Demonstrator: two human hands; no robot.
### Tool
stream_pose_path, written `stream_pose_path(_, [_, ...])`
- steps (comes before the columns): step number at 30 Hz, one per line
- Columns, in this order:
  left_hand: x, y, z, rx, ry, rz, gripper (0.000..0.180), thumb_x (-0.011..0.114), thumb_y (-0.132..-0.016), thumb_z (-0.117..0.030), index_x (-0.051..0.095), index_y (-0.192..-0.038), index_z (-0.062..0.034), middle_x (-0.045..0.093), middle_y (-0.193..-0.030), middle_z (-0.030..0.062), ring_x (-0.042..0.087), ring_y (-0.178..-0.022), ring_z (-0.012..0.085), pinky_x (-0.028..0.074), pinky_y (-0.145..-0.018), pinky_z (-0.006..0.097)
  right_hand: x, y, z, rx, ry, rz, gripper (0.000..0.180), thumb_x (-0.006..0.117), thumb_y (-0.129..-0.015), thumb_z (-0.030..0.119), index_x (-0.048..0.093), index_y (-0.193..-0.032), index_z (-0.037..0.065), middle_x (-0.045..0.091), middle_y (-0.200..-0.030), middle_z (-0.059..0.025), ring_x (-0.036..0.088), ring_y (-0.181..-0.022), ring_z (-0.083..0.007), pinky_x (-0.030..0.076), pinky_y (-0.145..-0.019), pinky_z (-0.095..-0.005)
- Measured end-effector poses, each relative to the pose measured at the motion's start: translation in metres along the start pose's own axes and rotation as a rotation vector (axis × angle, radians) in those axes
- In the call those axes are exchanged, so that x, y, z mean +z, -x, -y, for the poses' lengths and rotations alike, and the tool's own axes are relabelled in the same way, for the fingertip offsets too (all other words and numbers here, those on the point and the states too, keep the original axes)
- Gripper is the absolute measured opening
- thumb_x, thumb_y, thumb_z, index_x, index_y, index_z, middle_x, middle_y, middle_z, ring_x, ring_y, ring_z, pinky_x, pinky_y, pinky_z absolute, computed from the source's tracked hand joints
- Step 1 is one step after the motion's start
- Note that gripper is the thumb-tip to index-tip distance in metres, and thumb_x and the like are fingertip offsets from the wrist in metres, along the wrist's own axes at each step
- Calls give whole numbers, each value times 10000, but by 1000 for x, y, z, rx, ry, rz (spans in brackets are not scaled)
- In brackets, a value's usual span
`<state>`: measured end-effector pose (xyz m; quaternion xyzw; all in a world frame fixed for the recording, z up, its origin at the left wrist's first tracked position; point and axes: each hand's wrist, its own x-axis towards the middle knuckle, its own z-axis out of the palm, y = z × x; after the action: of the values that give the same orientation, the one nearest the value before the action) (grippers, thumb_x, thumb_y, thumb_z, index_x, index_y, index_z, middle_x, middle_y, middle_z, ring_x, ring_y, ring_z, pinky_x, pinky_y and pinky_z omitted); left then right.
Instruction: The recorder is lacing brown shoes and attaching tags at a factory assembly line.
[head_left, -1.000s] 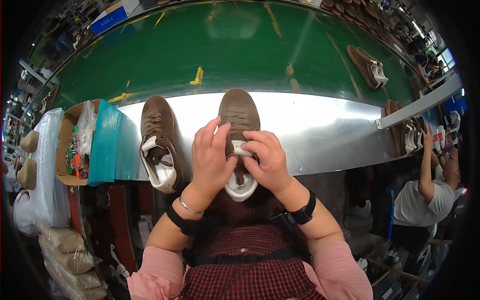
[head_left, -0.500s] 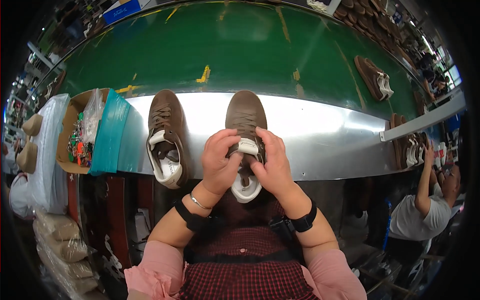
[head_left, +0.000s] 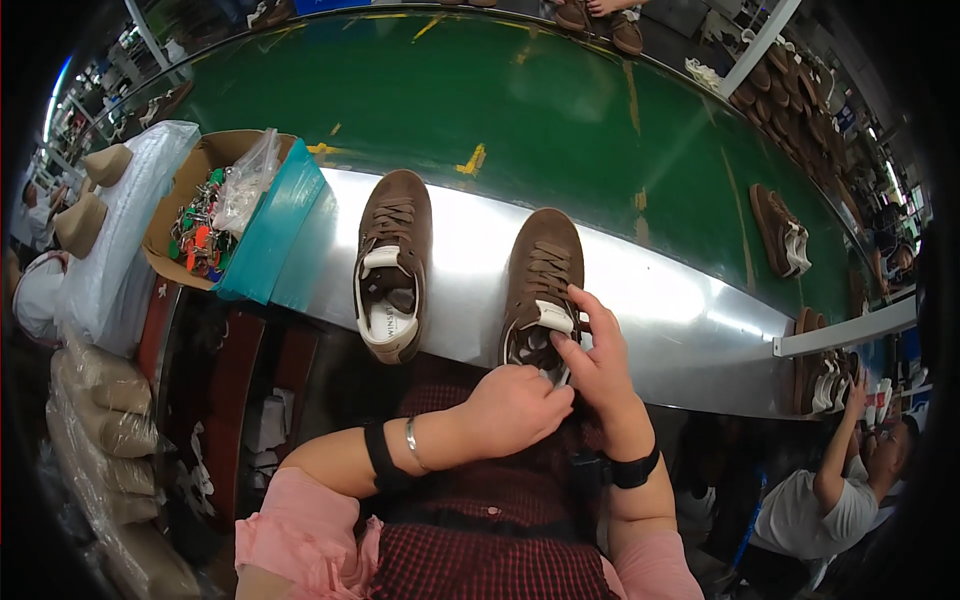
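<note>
A brown lace-up sneaker [head_left: 545, 262] with a white tongue label stands on the metal ledge in front of me, its toe pointing away. My right hand [head_left: 603, 362] grips its right side, thumb at the collar and index finger beside the laces. At the heel, my left hand [head_left: 515, 408] is closed with curled fingers against the collar; the fingertips are partly hidden. The matching sneaker [head_left: 395, 250] stands to the left, untouched, its pale insole showing.
Left of the shoes, an open cardboard box [head_left: 185, 225] holds colourful small parts and a clear bag. Beyond the metal ledge [head_left: 660, 290] runs a green conveyor belt [head_left: 480, 90] carrying another pair of sneakers [head_left: 780, 230]. A metal bar [head_left: 850, 328] juts in at right, near a co-worker [head_left: 825, 490].
My left hand has moved from the tongue down to the heel. My right hand stays at the shoe's right side. The view has shifted, so both sneakers appear farther right.
</note>
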<state>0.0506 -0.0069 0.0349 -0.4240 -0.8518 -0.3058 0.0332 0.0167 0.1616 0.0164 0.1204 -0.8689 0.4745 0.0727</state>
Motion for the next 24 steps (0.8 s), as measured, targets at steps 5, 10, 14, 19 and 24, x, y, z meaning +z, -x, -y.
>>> stream_pose_path(5, [-12, -39, 15, -178, 222, 220, 311, 534, -892, -341, 647, -838, -57, 645, -787, 168, 618, -775, 354, 494, -684, 442, -8, -5, -8, 96, -206, 54, 503, 669, -775, 84, 513, -1249, 29, 578, -1197, -144, 569, -1077, -267, 463, -907, -352])
stream_pose_path(10, [-5, -35, 13, -135, 58, 49, 312, 566, -862, -352, 657, -813, -57, 642, -798, 172, 613, -777, 351, 487, -737, 448, -4, -6, -17, 184, -469, 76, 466, 646, -778, 46, 525, -1227, 15, 560, -1234, -154, 557, -1105, -248, 452, -922, -336])
stream_pose_path(14, [-31, -7, 17, -19, 71, 184, 228, 628, -826, -293, 631, -891, -75, 639, -905, 127, 605, -872, 311, 474, -802, 414, 10, 7, -26, 38, -279, -16, 405, 584, -820, 27, 513, -1218, 11, 498, -1306, -167, 486, -1192, -254, 382, -1003, -361])
stream_pose_path(19, [-136, 61, 61, -126, -33, -415, 130, 675, -788, -79, 623, -899, -37, 634, -922, 109, 604, -911, 297, 480, -811, 375, 15, 13, -22, -5, -275, -91, 387, 530, -845, 8, 488, -1230, 7, 448, -1352, -168, 439, -1237, -268, 337, -1042, -372])
stream_pose_path(24, [-228, 132, 159, -520, -476, -801, 83, 634, -774, -104, 640, -800, -25, 633, -941, 127, 578, -916, 307, 441, -827, 393, 26, 14, -27, -39, -314, -122, 380, 543, -855, 25, 485, -1230, 7, 455, -1339, -163, 434, -1238, -261, 323, -1051, -373])
